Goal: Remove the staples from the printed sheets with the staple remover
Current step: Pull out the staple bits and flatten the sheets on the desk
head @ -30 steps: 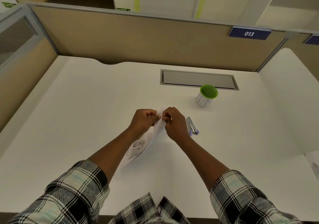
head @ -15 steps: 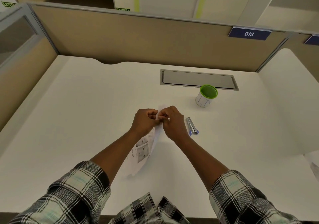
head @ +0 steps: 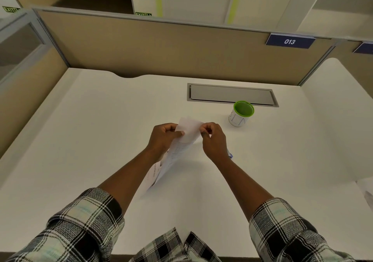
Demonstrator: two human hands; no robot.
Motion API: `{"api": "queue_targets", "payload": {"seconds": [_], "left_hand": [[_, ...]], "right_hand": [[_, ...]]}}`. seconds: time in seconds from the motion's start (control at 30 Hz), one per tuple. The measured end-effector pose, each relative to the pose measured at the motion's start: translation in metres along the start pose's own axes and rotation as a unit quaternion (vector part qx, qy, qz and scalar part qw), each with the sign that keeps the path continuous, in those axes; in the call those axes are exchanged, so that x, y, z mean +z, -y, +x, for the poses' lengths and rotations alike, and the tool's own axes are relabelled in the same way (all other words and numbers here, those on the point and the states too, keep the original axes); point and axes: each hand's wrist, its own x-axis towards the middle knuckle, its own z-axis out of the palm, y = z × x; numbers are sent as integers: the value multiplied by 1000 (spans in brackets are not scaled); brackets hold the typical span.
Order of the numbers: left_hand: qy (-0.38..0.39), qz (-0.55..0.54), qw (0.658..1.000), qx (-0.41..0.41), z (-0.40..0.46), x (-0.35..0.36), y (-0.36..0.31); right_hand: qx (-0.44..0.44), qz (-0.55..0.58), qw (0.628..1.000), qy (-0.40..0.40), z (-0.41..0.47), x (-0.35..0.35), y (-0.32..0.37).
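Observation:
The printed sheets [head: 182, 144] are lifted off the white desk [head: 101, 140] at mid-view, tilted with the top end raised. My left hand [head: 164, 137] grips their upper left edge. My right hand [head: 214, 139] pinches the upper right corner with thumb and fingertips. The staple remover [head: 230, 155], blue and silver, lies on the desk just right of my right wrist and is mostly hidden behind it. I cannot make out a staple.
A white cup with a green rim [head: 241, 113] stands behind and right of my hands. A grey cable hatch [head: 232, 94] is set into the desk at the back. Beige partition walls [head: 161, 49] enclose the desk. More paper [head: 366, 189] lies at the right edge.
My hands have drawn apart along the top edge, spreading the sheets open. The papers' top end now stands higher, and my right wrist covers more of the staple remover.

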Motion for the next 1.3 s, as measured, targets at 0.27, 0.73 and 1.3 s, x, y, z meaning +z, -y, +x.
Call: {"api": "queue_targets", "payload": {"seconds": [0.27,0.73,1.3], "left_hand": [[19,-171,981,-93,2,-24,-38],[90,-309,930,-180,21,-57,-36],[47,-28,968,-245,35,-44,22]], "right_hand": [[87,92,992,18,5,-6,-18],[76,256,939,216,10,-11,-15],[205,31,978,-4,27,13,-30]]}}
